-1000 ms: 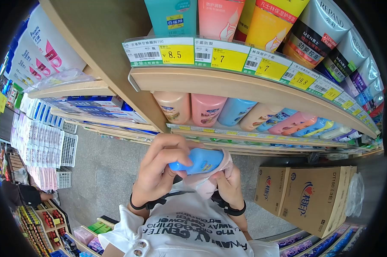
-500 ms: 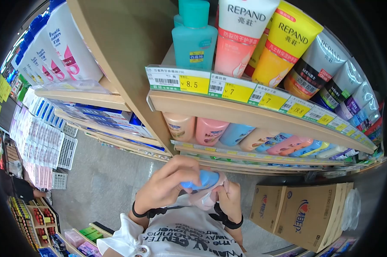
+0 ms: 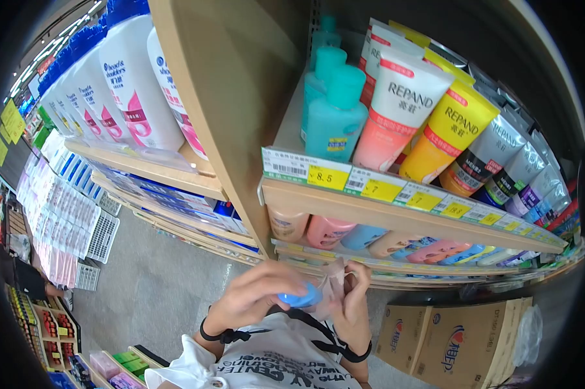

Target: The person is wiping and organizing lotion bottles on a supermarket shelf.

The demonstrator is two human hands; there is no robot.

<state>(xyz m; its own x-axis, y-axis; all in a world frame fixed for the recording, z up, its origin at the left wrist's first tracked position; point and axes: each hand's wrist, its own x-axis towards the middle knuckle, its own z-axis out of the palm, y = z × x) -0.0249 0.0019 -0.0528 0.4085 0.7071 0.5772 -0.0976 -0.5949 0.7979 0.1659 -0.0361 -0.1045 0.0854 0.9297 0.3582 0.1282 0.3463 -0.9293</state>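
In front of my chest, my left hand (image 3: 259, 292) curls its fingers over a smooth, rounded blue object (image 3: 303, 297); the motion smears these fingers a little. What kind of object it is stays hidden by the hand and the cloth. My right hand (image 3: 353, 297) pinches a thin, pale pinkish cloth (image 3: 332, 289) between thumb and fingers. That cloth hangs against the right end of the blue object, its upper corner sticking up. Both hands are below the edge of the lower shelf, apart from the bottles on it.
Turquoise bottles (image 3: 336, 117), hand cream tubes (image 3: 402, 107) and price labels (image 3: 325, 176) line the upper shelf ahead. White shampoo bottles (image 3: 132, 91) stand on the left shelf. Cardboard boxes (image 3: 458, 340) sit at lower right; white plastic crates (image 3: 103, 237) and stacked packs are at left.
The view has tilted up, so the shelves sit lower in it. My right hand has lifted the cloth's corner, and the cloth stands more upright beside the blue object.
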